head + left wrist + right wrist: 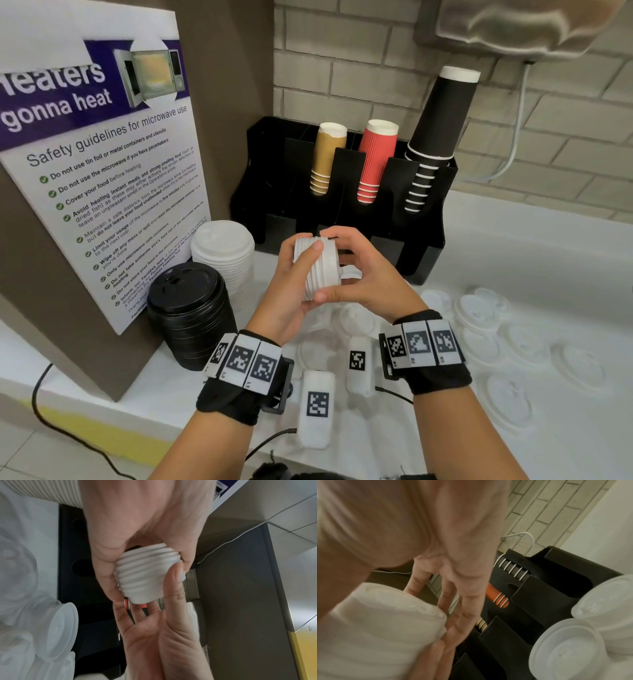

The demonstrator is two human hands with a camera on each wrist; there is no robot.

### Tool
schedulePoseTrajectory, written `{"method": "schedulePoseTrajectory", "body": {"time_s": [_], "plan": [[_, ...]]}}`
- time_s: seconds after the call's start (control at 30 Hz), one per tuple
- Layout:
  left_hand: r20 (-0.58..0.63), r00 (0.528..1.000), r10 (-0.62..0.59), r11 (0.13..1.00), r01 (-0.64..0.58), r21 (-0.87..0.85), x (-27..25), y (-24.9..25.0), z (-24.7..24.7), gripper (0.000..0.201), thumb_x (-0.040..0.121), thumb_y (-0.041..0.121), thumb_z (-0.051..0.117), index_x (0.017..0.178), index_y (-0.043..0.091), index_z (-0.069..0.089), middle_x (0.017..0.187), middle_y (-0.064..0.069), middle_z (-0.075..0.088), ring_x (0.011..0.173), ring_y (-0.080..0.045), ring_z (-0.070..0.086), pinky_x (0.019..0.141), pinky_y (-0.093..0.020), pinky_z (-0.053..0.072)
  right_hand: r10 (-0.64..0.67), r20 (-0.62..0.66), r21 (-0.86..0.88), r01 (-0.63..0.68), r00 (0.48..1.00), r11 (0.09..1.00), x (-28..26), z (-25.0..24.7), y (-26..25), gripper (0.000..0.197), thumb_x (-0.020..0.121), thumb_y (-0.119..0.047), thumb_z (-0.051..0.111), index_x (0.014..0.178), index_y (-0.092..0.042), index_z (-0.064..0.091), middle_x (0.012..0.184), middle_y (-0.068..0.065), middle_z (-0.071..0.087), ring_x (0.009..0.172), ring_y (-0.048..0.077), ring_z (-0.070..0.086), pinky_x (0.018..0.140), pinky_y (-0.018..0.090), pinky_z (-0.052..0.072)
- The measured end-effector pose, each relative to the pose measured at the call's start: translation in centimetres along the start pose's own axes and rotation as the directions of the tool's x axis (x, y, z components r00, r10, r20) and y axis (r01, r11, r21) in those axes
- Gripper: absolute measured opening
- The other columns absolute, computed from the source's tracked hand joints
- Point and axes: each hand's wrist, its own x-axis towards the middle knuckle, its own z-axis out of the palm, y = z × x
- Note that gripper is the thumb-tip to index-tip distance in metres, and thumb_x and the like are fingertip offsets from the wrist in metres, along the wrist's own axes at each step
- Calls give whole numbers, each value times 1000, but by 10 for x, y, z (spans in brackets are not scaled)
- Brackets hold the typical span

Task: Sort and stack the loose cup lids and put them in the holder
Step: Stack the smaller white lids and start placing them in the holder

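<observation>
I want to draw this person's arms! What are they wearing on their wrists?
Both forearms are bare, with no sleeves. The left hand and right hand each have a black fabric wrist wrap with a band of white tiles printed with black square patterns. A white box with the same kind of pattern hangs below each wrist, trailing a thin black cable.

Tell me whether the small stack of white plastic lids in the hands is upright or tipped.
Tipped: the small stack of white lids lies sideways, gripped between the left hand and right hand.
</observation>
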Motion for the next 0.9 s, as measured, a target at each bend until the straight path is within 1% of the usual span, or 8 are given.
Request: {"method": "schedulePoseTrajectory", "body": {"time_s": [0.27,0.33,0.4,0.47,0.53,0.67,0.77,0.9], "plan": [[-27,999,21,999,-22,-46,6,2,-7,50,78,39,72,122,28,52,121,-7,62,104,-21,67,75,-39,58,2,11,-20,-1,1000,1000,12,-2,4,62,76,-25,78,127,-41,48,124,-10,55,113,6,55,87,27,54],[-68,996,62,995,-67,-74,9,6,-12,47,73,38,67,116,29,52,119,-4,61,103,-20,64,74,-39,58,95,-54,-3,-95,994,995,21,-4,6,39,89,-35,61,127,-35,51,121,-10,57,111,6,57,87,18,50],[-107,990,96,990,-106,-91,12,10,-18,44,71,38,66,112,30,52,115,-2,61,95,-15,66,70,-36,58,178,-18,-257,-176,984,950,33,-1,13,32,94,-35,54,122,-21,60,114,-8,61,107,9,57,81,11,43],[-139,984,108,988,-122,-98,14,12,-23,42,73,35,66,112,30,52,111,-1,61,83,-10,70,64,-34,58,330,126,-661,-169,936,731,44,10,23,40,90,-39,61,122,-14,62,117,1,63,110,17,57,84,19,41],[-161,982,100,989,-116,-96,16,11,-25,34,82,30,64,114,29,52,111,-1,61,82,-10,70,65,-35,58,438,199,-807,-107,876,580,50,22,30,55,80,-43,70,127,-16,57,123,4,59,113,20,55,92,28,44],[-166,983,80,992,-95,-83,17,11,-27,23,90,26,61,112,31,54,114,-3,60,85,-12,69,69,-36,59,466,282,-846,-12,839,533,59,34,39,82,65,-37,85,137,-22,48,133,3,50,120,21,50,102,34,44],[-155,985,77,994,-88,-68,15,11,-26,27,89,27,62,114,31,53,115,-2,59,83,-10,71,71,-37,59,480,288,-881,33,828,472,61,40,47,78,69,-27,83,138,-21,47,134,5,49,118,22,51,98,31,45],[-169,982,80,995,-90,-53,13,13,-27,32,88,28,62,117,30,52,117,-3,59,100,-20,63,74,-40,58,429,198,-833,-80,881,548,60,26,41,69,71,-31,77,132,-23,46,115,2,46,105,20,51,84,30,47]]}}
